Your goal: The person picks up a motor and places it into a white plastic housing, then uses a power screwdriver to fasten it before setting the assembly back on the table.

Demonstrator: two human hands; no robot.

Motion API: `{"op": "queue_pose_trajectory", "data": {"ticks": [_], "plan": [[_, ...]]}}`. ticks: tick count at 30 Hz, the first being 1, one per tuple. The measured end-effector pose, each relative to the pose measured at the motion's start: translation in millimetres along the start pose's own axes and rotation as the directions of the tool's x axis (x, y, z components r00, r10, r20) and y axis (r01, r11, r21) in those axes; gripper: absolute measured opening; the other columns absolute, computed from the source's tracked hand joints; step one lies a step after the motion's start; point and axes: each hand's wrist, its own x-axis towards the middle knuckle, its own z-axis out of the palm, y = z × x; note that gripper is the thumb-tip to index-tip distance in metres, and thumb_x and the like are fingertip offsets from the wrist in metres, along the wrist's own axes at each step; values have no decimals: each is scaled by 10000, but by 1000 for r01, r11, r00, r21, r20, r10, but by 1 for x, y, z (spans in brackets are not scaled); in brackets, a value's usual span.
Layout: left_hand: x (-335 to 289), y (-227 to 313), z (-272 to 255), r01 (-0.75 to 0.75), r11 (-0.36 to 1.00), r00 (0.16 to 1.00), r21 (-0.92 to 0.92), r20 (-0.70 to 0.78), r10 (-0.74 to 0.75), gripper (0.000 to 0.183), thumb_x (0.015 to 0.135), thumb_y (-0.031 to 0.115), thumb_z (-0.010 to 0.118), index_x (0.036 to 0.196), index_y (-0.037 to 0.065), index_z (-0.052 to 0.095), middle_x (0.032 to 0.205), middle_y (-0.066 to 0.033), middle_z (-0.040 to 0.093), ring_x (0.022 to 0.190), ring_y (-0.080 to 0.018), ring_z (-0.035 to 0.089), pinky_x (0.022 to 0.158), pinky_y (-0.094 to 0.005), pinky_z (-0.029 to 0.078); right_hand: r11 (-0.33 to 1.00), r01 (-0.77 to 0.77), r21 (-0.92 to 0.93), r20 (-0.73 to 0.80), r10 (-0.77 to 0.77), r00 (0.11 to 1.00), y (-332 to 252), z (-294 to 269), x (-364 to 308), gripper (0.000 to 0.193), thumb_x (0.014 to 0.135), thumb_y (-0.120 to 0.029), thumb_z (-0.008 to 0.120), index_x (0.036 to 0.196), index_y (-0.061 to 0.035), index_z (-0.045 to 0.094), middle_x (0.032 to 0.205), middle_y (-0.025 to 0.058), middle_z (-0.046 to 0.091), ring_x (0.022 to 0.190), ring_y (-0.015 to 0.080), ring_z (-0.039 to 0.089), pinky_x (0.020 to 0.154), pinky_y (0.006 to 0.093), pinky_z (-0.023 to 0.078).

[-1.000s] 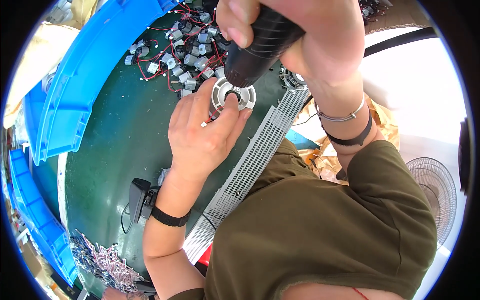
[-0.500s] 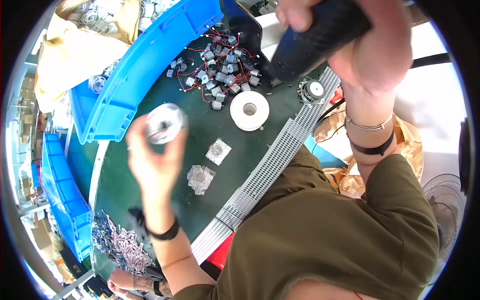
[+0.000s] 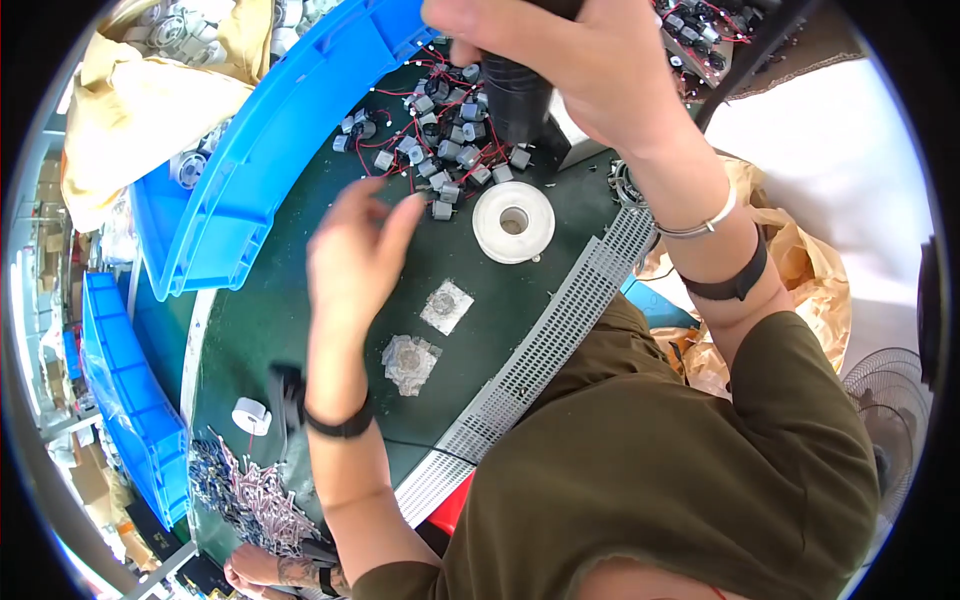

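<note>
My right hand [image 3: 590, 65] is wrapped round a thick black ribbed tool [image 3: 517, 100], held nearly upright beside the pile of small motors; its exact kind cannot be made out. My left hand [image 3: 352, 255] hovers over the green table [image 3: 290, 340], thumb and fingers apart, slightly blurred, holding nothing. A white round part [image 3: 251, 416] with a thin wire lies at the left, near a heap of wires. A white ring-shaped block [image 3: 489, 225] stands below the tool. Small silver motors [image 3: 440, 150] with red leads lie piled beyond my left hand.
Two whitish square pads [image 3: 447, 306] sit mid-table. A perforated metal strip [image 3: 540, 330] edges the near side. A large blue bin [image 3: 250, 170] stands at left. Another person's hand [image 3: 252, 565] is at lower left, by the wire heap [image 3: 260, 490]. More motors [image 3: 700, 40] lie far right.
My left hand has let go of the white round part, now lying at the left, and moved slightly right. My right hand has shifted left with the black tool, which is more upright.
</note>
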Motion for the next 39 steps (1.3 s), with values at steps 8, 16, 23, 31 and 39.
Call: {"op": "queue_pose_trajectory", "data": {"ticks": [8,16,23,31,39], "plan": [[7,-2,-4,-130,771,990,-624,-34,140,112,893,68,562,888,-12,641,780,-34,629,680,-70,549,603,-229,452,889,208,-407,264,-104,959,38,-3,-46,500,738,-130,733,1175,-46,506,1103,86,540,876,163,554,765,305,488],[-5,39,-61,-444,860,882,-252,-293,369,203,785,41,651,984,15,618,909,-100,661,800,-179,633,731,-288,495,885,150,-441,420,56,906,37,10,-43,205,752,-127,699,917,-24,636,866,96,650,782,238,640,688,300,496],[136,-111,-160,-121,856,985,503,167,42,291,812,168,558,1059,30,626,1011,-226,612,955,-369,583,837,-423,452,948,-149,-282,348,246,905,39,-4,-45,238,685,-11,742,906,-4,655,939,104,634,732,137,610,626,224,482],[213,-185,-103,-314,736,881,600,473,-9,400,769,255,609,1130,85,586,1134,-204,583,1039,-360,556,908,-392,439,950,-142,-278,349,238,906,42,-7,-44,296,688,16,712,974,-13,640,953,99,617,813,156,590,632,231,464],[173,-127,-156,-165,805,913,570,397,-94,492,667,122,670,1140,88,536,1082,-191,588,975,-369,570,859,-404,455,956,-292,23,236,279,931,45,-16,-58,324,763,117,605,1067,44,519,1094,131,544,887,183,610,747,275,526]]}}
